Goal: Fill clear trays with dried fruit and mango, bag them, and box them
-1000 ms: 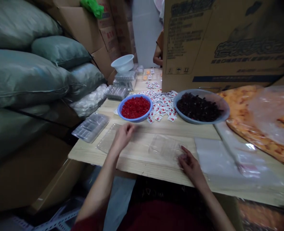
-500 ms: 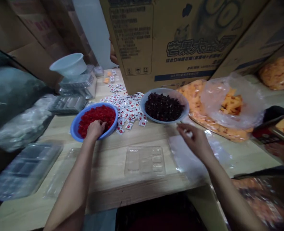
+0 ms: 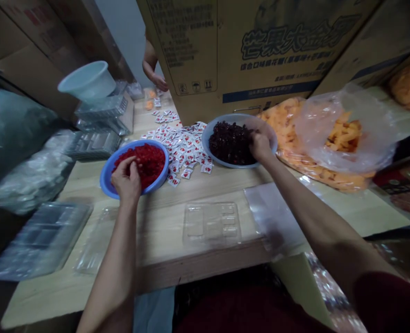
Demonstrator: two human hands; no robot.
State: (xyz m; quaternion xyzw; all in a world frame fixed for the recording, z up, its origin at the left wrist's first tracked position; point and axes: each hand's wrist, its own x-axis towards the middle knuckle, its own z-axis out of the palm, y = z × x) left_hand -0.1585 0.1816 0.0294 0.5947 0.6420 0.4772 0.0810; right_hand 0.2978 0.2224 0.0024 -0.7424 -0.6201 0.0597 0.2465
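Note:
My left hand is over the near rim of a blue bowl of red pieces, fingers curled in a pinch on some of them. My right hand reaches into a grey-blue bowl of dark dried fruit, fingers bent down among the pieces. A clear plastic compartment tray lies on the wooden table between my arms, with nothing in it that I can see. Small white and red sachets are scattered between the two bowls.
Stacks of clear trays lie at left, with a white bowl on more trays behind. A large printed carton stands behind the bowls. Bags of orange dried fruit sit at right. Another person's hand shows at the back.
My right hand moved from above the table into the dark fruit bowl. My left hand drew back to the near rim of the red bowl, now pinching. The view shifted slightly.

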